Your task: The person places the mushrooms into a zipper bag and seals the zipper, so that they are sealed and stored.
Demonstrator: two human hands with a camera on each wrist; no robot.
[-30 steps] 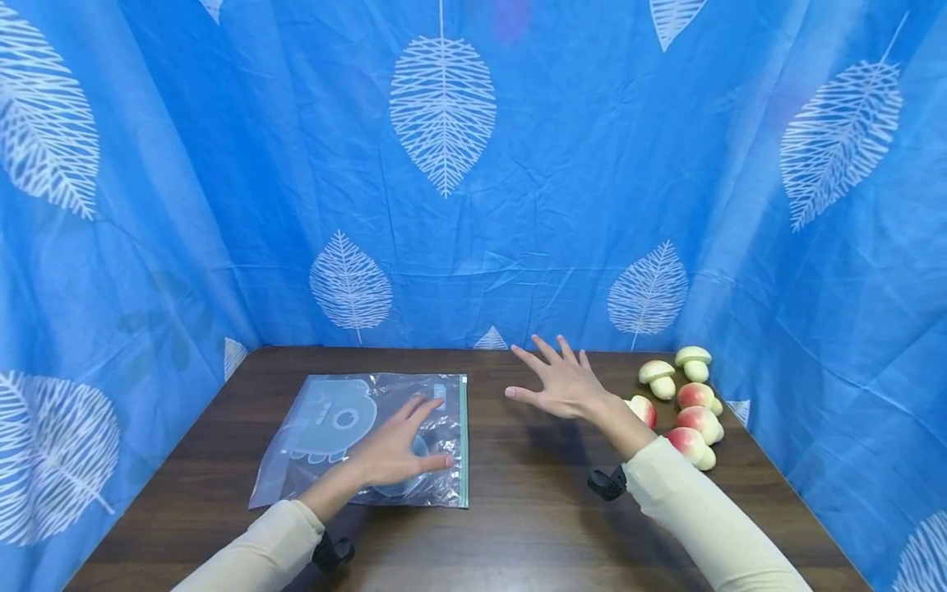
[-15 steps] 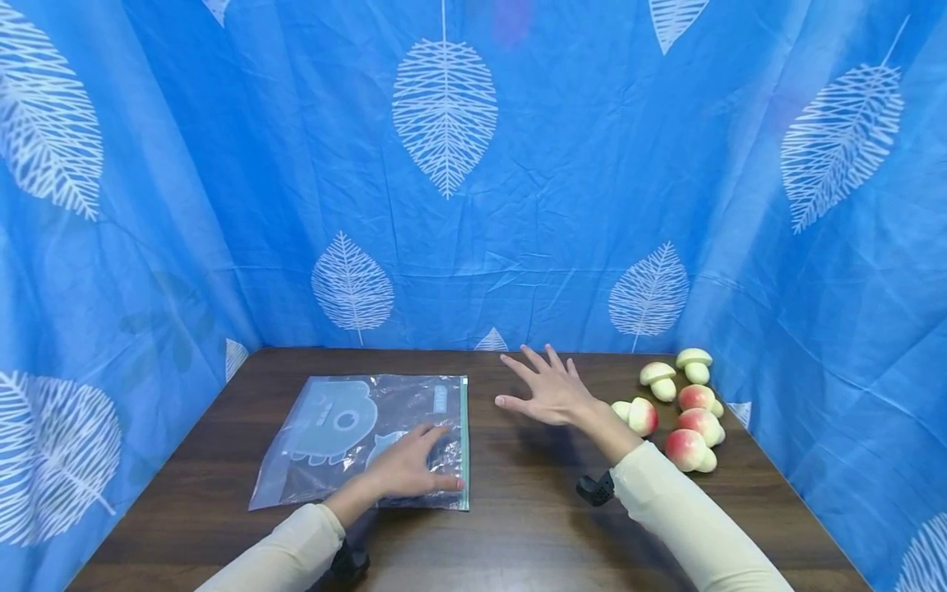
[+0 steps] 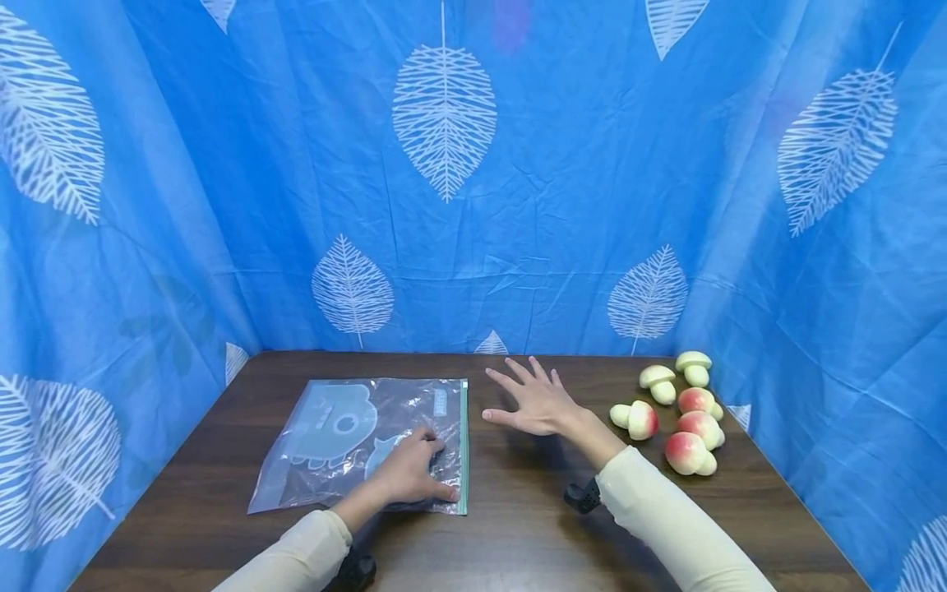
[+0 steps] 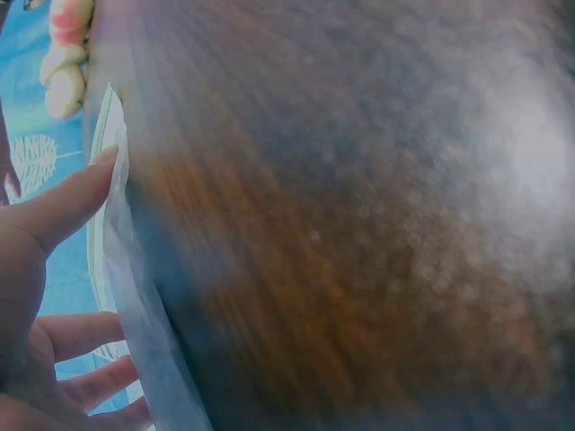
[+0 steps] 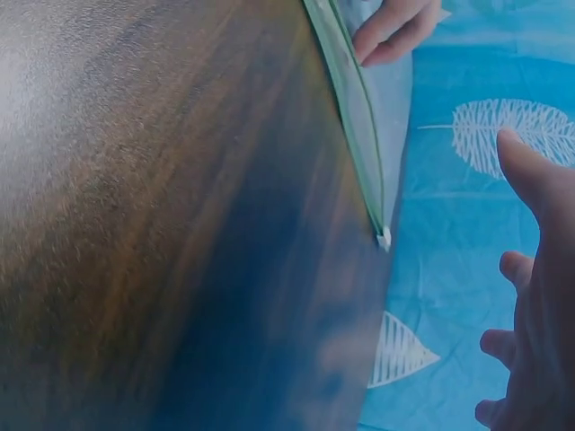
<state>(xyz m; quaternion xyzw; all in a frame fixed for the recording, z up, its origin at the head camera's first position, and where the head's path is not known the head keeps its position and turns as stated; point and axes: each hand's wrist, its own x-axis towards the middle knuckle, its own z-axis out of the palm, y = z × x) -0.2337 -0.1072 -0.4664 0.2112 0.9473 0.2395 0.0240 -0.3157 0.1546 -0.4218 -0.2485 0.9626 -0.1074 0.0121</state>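
Note:
A clear zip-lock bag (image 3: 340, 423) with a green zip along its right edge lies flat on the dark wooden table (image 3: 518, 534). Near that zip, my left hand (image 3: 407, 469) touches the bag's upper side. In the left wrist view, its thumb (image 4: 81, 193) and fingertips meet the plastic, spread apart. My right hand (image 3: 536, 404) hovers over the table to the right of the bag, fingers spread and holding nothing. Several toy-like mushrooms lie at the right: two cream ones (image 3: 658, 382), and others with red-tinted caps, the nearest red one (image 3: 690, 454) at the front.
A single red-capped mushroom (image 3: 640, 420) lies apart from the row, close to my right forearm. Blue curtain (image 3: 473, 205) with white leaf prints borders the table's back and both sides.
My left hand has slid right and toward me, coming down onto the bag near the zip, its fingers bending more. The right hand has drifted left and slightly nearer, uncovering the single red-capped mushroom.

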